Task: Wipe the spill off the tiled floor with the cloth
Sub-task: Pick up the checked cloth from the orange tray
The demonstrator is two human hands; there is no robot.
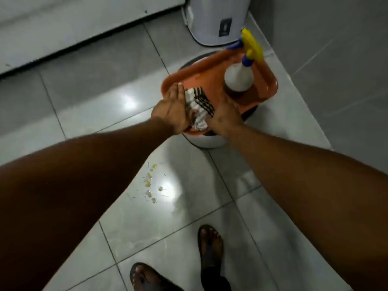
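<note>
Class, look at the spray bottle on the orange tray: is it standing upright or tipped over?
Upright. The spray bottle stands on its base on the orange tray, with its yellow trigger head at the top.

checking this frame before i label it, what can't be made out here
All from the head view:
- Cloth: its sides are covered by the left hand and right hand, so its full shape and either grip are unclear.
- Right hand fingers: tucked into the cloth, hidden.
- Stand under the tray: mostly hidden by the tray.
- Spray bottle: blurred; contents unreadable.
- Spill: its left side may run under the left forearm.
- White bin: top cut off by the frame edge.
</note>
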